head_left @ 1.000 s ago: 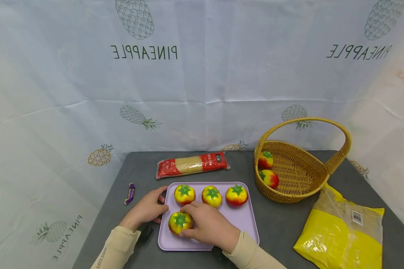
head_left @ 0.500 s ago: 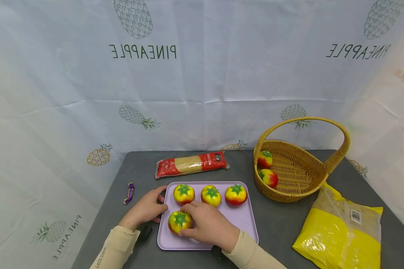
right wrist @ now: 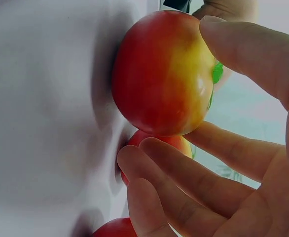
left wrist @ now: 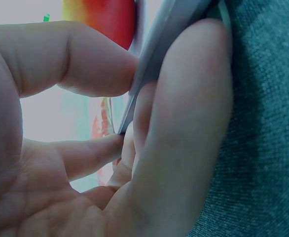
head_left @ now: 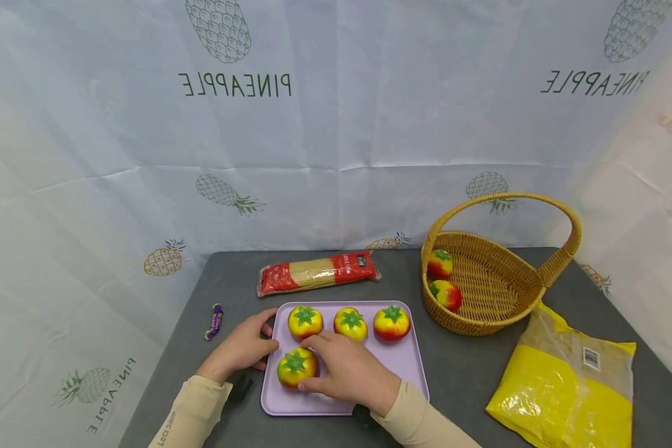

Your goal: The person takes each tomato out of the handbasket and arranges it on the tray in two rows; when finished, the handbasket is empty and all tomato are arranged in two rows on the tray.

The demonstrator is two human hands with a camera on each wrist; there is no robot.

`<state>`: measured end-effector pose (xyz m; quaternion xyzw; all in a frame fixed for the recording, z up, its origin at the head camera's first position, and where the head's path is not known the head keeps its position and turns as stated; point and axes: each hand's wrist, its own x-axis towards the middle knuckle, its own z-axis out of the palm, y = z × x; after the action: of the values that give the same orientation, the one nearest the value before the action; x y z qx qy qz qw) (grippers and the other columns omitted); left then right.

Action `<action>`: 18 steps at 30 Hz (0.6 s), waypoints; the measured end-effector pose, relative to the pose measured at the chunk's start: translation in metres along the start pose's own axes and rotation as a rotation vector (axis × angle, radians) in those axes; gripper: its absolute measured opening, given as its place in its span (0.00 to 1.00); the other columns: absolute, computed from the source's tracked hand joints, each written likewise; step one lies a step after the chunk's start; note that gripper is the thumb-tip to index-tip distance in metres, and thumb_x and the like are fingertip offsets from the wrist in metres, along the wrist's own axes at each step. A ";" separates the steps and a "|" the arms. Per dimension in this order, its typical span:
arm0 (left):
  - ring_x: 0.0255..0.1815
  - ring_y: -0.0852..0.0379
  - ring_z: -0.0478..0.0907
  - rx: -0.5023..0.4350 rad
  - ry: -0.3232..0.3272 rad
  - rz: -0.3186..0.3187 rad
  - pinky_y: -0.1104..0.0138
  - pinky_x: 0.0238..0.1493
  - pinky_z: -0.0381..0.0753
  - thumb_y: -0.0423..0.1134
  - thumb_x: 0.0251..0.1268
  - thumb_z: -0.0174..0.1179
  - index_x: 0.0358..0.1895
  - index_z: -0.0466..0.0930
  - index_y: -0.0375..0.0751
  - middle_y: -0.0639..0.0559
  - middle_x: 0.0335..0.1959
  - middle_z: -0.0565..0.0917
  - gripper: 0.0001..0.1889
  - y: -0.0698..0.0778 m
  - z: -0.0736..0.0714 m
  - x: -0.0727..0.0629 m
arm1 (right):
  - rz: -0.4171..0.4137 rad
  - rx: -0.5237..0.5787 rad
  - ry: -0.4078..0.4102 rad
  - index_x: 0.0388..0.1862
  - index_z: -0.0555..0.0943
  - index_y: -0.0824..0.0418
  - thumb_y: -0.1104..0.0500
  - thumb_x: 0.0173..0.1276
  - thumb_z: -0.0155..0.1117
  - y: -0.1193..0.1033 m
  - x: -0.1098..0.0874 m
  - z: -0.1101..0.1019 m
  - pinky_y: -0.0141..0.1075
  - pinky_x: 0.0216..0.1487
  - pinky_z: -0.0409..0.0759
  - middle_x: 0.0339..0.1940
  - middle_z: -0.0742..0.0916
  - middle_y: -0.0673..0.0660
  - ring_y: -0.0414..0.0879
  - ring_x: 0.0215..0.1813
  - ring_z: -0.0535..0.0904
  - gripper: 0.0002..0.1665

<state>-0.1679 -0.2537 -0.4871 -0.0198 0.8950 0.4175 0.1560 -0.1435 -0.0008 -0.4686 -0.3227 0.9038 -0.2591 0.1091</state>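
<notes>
A lilac tray [head_left: 369,395] bears several red-and-yellow toy tomatoes with green star-shaped tops. My left hand [head_left: 244,343] grips the tray's left edge; in the left wrist view the thumb lies on the rim [left wrist: 154,54] and fingers curl under it. Toward the tray's front left sits one toy tomato [head_left: 297,368], with my right hand [head_left: 350,373] spread loosely about its right side. Seen from the right wrist, thumb tip and index fingertip are right at this tomato [right wrist: 159,74], the other fingers apart from it. Three tomatoes, one of them the middle one [head_left: 350,322], form the back row.
Behind the tray lies a red pack of noodles [head_left: 316,274]. At the back right stands a wicker basket [head_left: 493,286] with two toy tomatoes inside. A yellow bag [head_left: 565,386] lies at the right, and a purple-wrapped candy [head_left: 215,322] at the left.
The front toy tomato has shifted slightly left, and my right fingers have loosened around it. The left hand keeps its place on the tray.
</notes>
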 end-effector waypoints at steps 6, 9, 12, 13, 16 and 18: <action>0.31 0.51 0.80 -0.004 0.002 -0.001 0.61 0.26 0.91 0.32 0.64 0.68 0.82 0.65 0.40 0.42 0.46 0.76 0.41 0.000 0.000 0.000 | 0.003 -0.003 -0.002 0.69 0.83 0.49 0.38 0.63 0.82 0.001 0.000 -0.001 0.41 0.67 0.88 0.59 0.88 0.45 0.35 0.53 0.82 0.39; 0.31 0.51 0.80 -0.006 0.003 -0.003 0.61 0.26 0.91 0.32 0.64 0.69 0.83 0.65 0.40 0.42 0.46 0.77 0.42 -0.001 0.001 0.001 | 0.005 0.002 -0.003 0.69 0.83 0.49 0.38 0.63 0.81 0.002 0.000 -0.002 0.40 0.65 0.88 0.58 0.88 0.44 0.36 0.53 0.82 0.38; 0.30 0.51 0.80 -0.003 0.004 -0.001 0.61 0.25 0.91 0.32 0.64 0.68 0.83 0.65 0.40 0.42 0.46 0.77 0.42 -0.001 0.001 0.002 | 0.000 0.000 0.001 0.68 0.83 0.48 0.37 0.63 0.81 0.002 0.000 -0.002 0.40 0.65 0.88 0.58 0.88 0.44 0.36 0.53 0.83 0.37; 0.30 0.51 0.80 0.000 0.003 -0.002 0.61 0.25 0.91 0.32 0.64 0.68 0.83 0.65 0.40 0.42 0.47 0.77 0.42 -0.002 0.001 0.002 | -0.002 -0.001 0.002 0.69 0.83 0.48 0.37 0.63 0.81 0.002 -0.001 -0.003 0.40 0.65 0.88 0.59 0.88 0.44 0.36 0.53 0.82 0.38; 0.30 0.51 0.81 0.005 0.002 -0.003 0.61 0.25 0.91 0.32 0.65 0.69 0.83 0.64 0.40 0.42 0.47 0.77 0.42 -0.003 0.001 0.003 | -0.005 0.001 0.003 0.69 0.83 0.48 0.37 0.63 0.81 0.003 -0.001 -0.003 0.41 0.66 0.88 0.59 0.88 0.44 0.35 0.54 0.82 0.38; 0.30 0.51 0.81 0.006 -0.001 0.000 0.61 0.25 0.91 0.32 0.64 0.69 0.83 0.64 0.39 0.42 0.47 0.77 0.42 -0.004 0.001 0.003 | -0.009 0.009 0.002 0.69 0.83 0.47 0.37 0.63 0.81 0.003 -0.001 -0.003 0.40 0.66 0.88 0.59 0.88 0.44 0.36 0.53 0.82 0.38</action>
<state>-0.1701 -0.2549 -0.4913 -0.0191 0.8963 0.4146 0.1565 -0.1457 0.0029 -0.4675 -0.3259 0.9014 -0.2638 0.1083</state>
